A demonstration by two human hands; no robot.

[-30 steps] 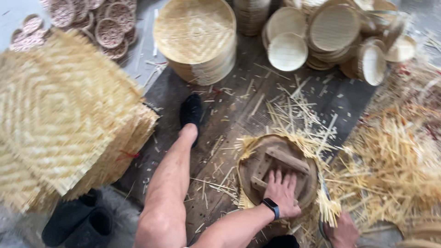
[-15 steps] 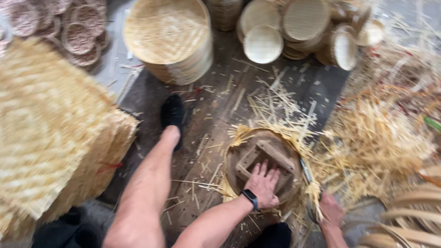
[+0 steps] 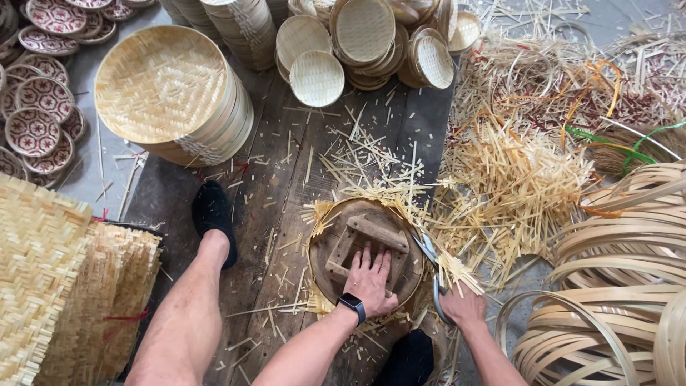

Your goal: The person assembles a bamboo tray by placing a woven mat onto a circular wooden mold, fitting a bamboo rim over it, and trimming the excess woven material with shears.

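Toward the left edge of the wooden floor point(image 3: 286, 214) lie stacked woven mats point(image 3: 43, 286) and a pile of round trays point(image 3: 171, 100). Near the floor's middle, the left hand point(image 3: 370, 280), fingers spread, presses flat on a round wooden form point(image 3: 336, 243) over a woven mat. Just right, the right hand point(image 3: 463, 306) grips shears point(image 3: 431, 257) at the rim. Trimming seems underway; the next cut calls for turning the form.

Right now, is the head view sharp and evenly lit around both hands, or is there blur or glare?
Head view: sharp, no motion blur on the left hand pressing the round wooden form or the right hand with the shears; soft even daylight, faint shadows, no glare; slight wide-angle bending at the edges.
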